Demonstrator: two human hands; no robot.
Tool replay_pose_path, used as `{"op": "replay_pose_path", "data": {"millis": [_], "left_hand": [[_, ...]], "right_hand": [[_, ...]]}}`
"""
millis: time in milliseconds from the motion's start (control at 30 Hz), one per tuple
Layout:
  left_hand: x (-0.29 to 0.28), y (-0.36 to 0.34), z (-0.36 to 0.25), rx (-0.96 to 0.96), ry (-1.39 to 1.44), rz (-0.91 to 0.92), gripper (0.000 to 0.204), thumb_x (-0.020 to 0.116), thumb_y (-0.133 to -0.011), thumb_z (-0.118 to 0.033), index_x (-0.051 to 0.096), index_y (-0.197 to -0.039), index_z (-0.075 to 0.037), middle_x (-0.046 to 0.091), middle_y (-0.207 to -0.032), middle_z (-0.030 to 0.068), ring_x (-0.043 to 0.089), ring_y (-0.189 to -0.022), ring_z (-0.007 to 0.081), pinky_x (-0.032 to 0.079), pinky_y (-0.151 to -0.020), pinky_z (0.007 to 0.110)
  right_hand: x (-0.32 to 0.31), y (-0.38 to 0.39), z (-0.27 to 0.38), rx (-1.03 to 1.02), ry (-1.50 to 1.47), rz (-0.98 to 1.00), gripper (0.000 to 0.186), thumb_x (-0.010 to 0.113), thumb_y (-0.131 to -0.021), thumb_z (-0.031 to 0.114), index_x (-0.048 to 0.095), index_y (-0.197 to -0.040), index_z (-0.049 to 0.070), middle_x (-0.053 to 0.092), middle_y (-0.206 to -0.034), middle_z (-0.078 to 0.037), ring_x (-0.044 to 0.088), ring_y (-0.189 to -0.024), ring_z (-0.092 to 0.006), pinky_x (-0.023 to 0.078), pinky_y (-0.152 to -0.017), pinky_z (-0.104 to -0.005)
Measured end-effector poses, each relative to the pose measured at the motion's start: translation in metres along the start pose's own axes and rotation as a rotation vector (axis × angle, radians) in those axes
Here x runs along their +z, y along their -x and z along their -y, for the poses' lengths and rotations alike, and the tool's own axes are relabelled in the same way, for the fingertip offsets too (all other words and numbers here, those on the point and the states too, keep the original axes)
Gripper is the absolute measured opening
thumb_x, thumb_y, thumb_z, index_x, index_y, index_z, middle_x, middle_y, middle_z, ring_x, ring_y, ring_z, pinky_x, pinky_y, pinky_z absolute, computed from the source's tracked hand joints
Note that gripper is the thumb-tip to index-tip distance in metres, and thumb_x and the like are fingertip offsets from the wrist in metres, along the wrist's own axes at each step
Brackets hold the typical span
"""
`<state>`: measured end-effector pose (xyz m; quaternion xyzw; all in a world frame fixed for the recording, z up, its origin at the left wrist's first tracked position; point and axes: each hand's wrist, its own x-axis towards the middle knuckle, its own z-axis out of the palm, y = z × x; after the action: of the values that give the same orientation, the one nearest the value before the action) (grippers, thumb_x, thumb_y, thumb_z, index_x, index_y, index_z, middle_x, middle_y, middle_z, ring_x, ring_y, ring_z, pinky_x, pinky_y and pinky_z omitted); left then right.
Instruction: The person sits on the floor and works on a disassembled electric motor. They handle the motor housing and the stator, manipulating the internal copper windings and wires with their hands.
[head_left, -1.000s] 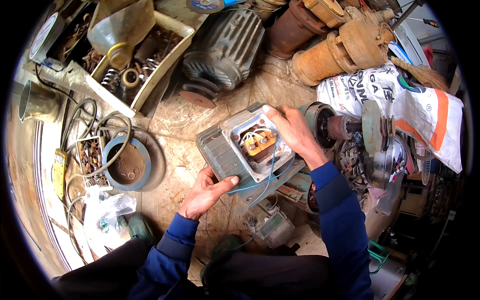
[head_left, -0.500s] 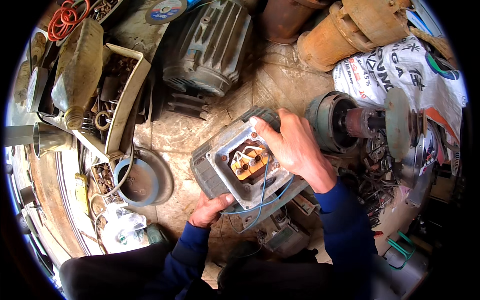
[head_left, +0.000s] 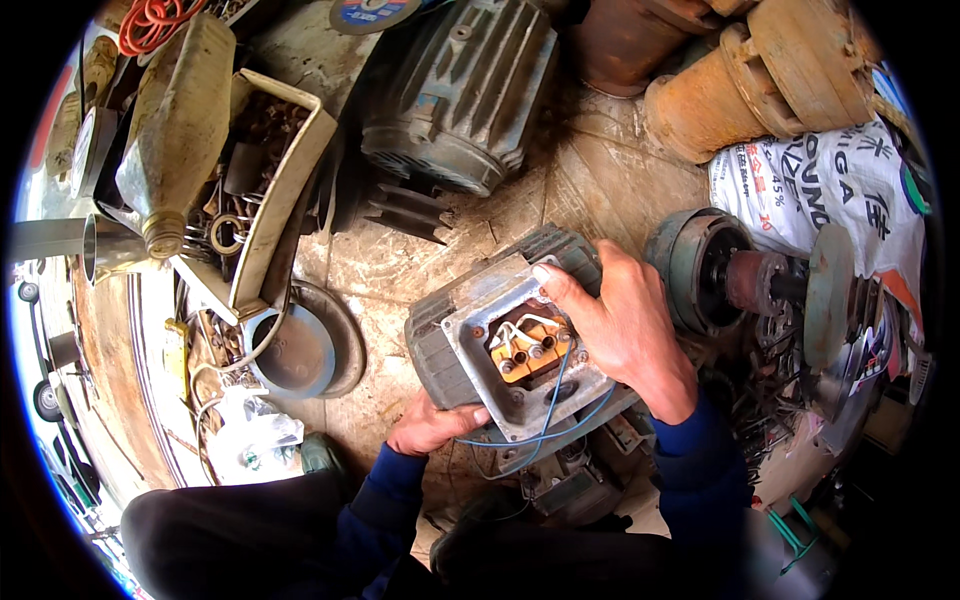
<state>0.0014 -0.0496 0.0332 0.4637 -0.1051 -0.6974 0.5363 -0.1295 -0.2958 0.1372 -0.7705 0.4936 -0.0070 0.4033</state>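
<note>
Both hands hold a grey finned electric motor housing [head_left: 432, 352], its square terminal box [head_left: 474, 385] facing up. Inside the box is an orange terminal block [head_left: 530, 366] with white leads. A thin blue wire [head_left: 556, 392] loops out over the box's near edge. My left hand [head_left: 432, 424] grips the near left corner, thumb on top and fingers partly hidden beneath. My right hand [head_left: 640, 325] wraps over the right side, thumb on the box rim by the far corner. To its right lies a rotor with a shaft [head_left: 755, 280], standing out of a round end piece [head_left: 690, 265].
A larger finned motor [head_left: 465, 90] stands at the far side, a pulley [head_left: 408, 212] before it. Left are a parts bin [head_left: 285, 200], a plastic bottle [head_left: 175, 150] and a blue-rimmed round dish [head_left: 325, 350]. Right are a rusty cylinder [head_left: 760, 85], a white sack [head_left: 760, 190] and scattered tools [head_left: 765, 400].
The whole scene has shifted rightward in the picture, with the far objects slightly changed in angle. Both hands keep the same hold on the motor housing.
</note>
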Motion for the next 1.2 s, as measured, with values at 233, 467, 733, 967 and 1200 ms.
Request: {"op": "replay_pose_path", "data": {"millis": [233, 467, 733, 967, 1200], "left_hand": [[0.004, -0.004, -0.008, -0.062, -0.031, 0.065, 0.074, 0.086, -0.089, -0.014, 0.051, -0.153, 0.000, 0.066, -0.141, 0.0107, 0.060, -0.132, 0.0204, 0.049, -0.112, 0.039], [0.010, -0.006, -0.011, 0.023, 0.005, 0.070, 0.073, 0.083, -0.088, -0.005, 0.048, -0.151, 0.000, 0.066, -0.135, 0.0088, 0.059, -0.125, 0.0181, 0.050, -0.108, 0.037], [0.012, -0.010, -0.017, 0.084, 0.066, 0.118, 0.067, 0.080, -0.087, -0.009, 0.051, -0.146, 0.001, 0.065, -0.133, 0.0101, 0.057, -0.126, 0.0195, 0.048, -0.109, 0.038], [0.016, -0.002, -0.006, 0.174, 0.092, 0.090, 0.062, 0.087, -0.091, -0.014, 0.058, -0.143, 0.004, 0.070, -0.129, 0.0095, 0.064, -0.120, 0.0199, 0.052, -0.107, 0.037], [0.022, 0.026, 0.031, 0.306, -0.037, 0.008, 0.062, 0.086, -0.092, -0.022, 0.060, -0.142, 0.004, 0.068, -0.134, 0.0181, 0.061, -0.130, 0.0284, 0.051, -0.110, 0.043]], "right_hand": [[0.004, 0.003, 0.001, -0.046, -0.127, -0.030, 0.044, 0.080, -0.097, 0.034, 0.069, -0.106, -0.008, 0.076, -0.091, -0.025, 0.078, -0.085, -0.0342, 0.059, -0.076, -0.0430], [0.009, 0.002, 0.004, -0.044, -0.155, -0.035, 0.045, 0.080, -0.097, 0.033, 0.070, -0.112, -0.008, 0.078, -0.091, -0.017, 0.073, -0.085, -0.0175, 0.058, -0.077, -0.0366], [0.010, 0.002, -0.009, -0.039, -0.082, -0.042, 0.057, 0.076, -0.099, 0.046, 0.070, -0.113, -0.009, 0.075, -0.090, -0.013, 0.067, -0.085, -0.0147, 0.054, -0.076, -0.0346], [0.008, -0.001, -0.010, -0.063, -0.039, -0.028, 0.065, 0.075, -0.100, 0.045, 0.068, -0.125, -0.015, 0.077, -0.103, -0.018, 0.069, -0.096, -0.0175, 0.054, -0.087, -0.0316], [0.003, 0.004, -0.002, -0.085, 0.301, -0.150, 0.072, 0.075, -0.099, 0.049, 0.067, -0.125, -0.017, 0.078, -0.105, -0.026, 0.075, -0.099, -0.0258, 0.057, -0.091, -0.0357]]}}
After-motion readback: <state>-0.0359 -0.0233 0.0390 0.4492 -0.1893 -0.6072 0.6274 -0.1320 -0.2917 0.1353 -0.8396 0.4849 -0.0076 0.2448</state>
